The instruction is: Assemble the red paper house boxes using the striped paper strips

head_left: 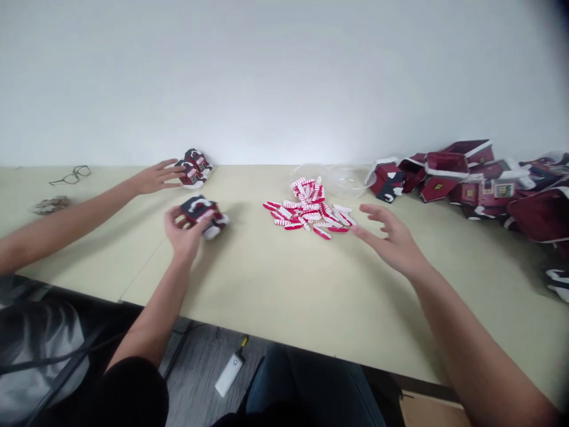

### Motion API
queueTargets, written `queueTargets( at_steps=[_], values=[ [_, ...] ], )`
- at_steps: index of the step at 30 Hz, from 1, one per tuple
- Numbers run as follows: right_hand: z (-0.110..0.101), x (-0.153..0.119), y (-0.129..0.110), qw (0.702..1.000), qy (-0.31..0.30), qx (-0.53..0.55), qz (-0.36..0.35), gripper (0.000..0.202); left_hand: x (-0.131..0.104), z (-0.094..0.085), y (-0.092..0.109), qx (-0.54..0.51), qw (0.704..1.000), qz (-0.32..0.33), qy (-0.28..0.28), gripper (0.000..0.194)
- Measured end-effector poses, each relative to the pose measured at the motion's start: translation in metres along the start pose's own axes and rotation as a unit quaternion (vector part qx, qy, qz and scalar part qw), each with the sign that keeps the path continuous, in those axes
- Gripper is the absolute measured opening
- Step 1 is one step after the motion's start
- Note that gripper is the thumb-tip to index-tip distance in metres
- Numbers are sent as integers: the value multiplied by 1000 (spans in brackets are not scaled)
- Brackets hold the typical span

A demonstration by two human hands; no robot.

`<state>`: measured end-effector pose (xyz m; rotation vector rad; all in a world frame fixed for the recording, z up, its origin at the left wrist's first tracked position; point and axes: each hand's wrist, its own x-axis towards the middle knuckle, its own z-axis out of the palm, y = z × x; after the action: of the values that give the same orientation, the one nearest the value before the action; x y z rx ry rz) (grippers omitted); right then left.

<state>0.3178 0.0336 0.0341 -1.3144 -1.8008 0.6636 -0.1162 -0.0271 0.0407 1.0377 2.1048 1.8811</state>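
Observation:
My left hand (181, 236) grips a small toy house (201, 209) with dark red walls and a dark, white-trimmed roof, held just above the table left of centre. On the right, my right hand (393, 240) hovers with fingers spread and nothing in them. Its thumb is near the right edge of a loose pile of red-and-white striped pieces (306, 213). Behind the toy house in my hand, more small houses (193, 169) stand against the wall, and a co-worker's hand (155, 177) reaches to them from the left.
Clear plastic bowls (351, 181) stand behind the striped pieces. Several dark red house parts (444, 172) are heaped at the right. Eyeglasses (71, 175) and a small brownish bundle (51, 204) lie far left. Below the table edge, a white power bank (229, 375) with a cable shows.

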Motion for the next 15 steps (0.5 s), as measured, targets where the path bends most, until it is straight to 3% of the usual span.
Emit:
queueTargets(
  at_steps=[4,7,11,15],
  values=[
    [-47,-7,24,995,40,-67,68,60,46,-57,-37,29,991,-4,130,103],
    [-81,-20,46,985,79,-112,100,48,73,-79,-60,43,974,55,214,100],
    [-119,-37,78,972,124,-136,148,37,98,-84,-77,78,965,55,246,97],
    [-136,-50,101,956,153,-200,150,30,99,-77,-72,74,977,-5,202,101]
  ],
)
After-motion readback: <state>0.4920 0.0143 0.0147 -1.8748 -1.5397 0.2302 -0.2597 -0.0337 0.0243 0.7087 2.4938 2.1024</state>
